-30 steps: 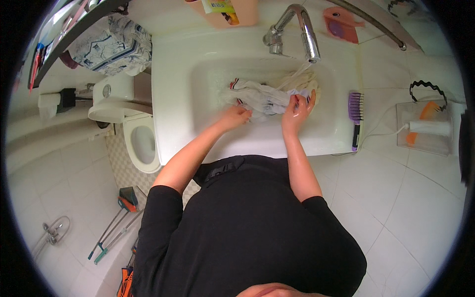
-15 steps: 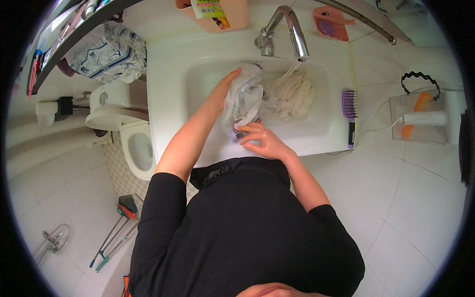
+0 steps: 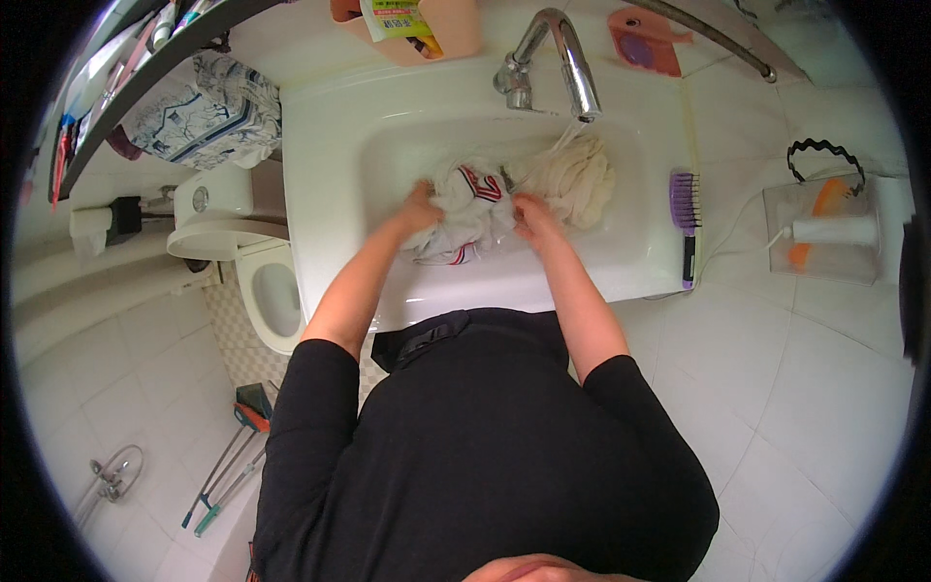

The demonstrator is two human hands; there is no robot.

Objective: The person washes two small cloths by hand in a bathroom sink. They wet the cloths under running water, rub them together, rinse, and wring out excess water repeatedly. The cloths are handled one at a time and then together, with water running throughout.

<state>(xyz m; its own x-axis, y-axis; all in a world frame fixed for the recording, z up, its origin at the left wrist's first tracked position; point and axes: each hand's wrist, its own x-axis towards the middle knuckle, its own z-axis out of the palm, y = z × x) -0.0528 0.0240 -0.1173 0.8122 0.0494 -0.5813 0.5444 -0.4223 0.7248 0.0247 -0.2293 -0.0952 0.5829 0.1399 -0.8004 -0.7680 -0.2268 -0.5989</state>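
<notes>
A wet white garment with red and navy striped trim lies bunched in the white sink. My left hand grips its left side, fingers curled into the fabric. At the garment's right side my right hand is closed on the cloth, slightly smeared by motion; its fingertips are partly lost in the folds. Beside it, to the right, a cream cloth sits crumpled under the chrome faucet, from which water runs.
A purple hairbrush rests on the sink's right rim. Behind the basin stand a peach container and a pink whale-shaped soap dish. At the left is a toilet. A clear box lies at the right.
The garment, earlier bunched up in my left hand, is now lower and spread wider in the basin. My left hand has moved down and left; my right hand has moved up and right onto the cloth.
</notes>
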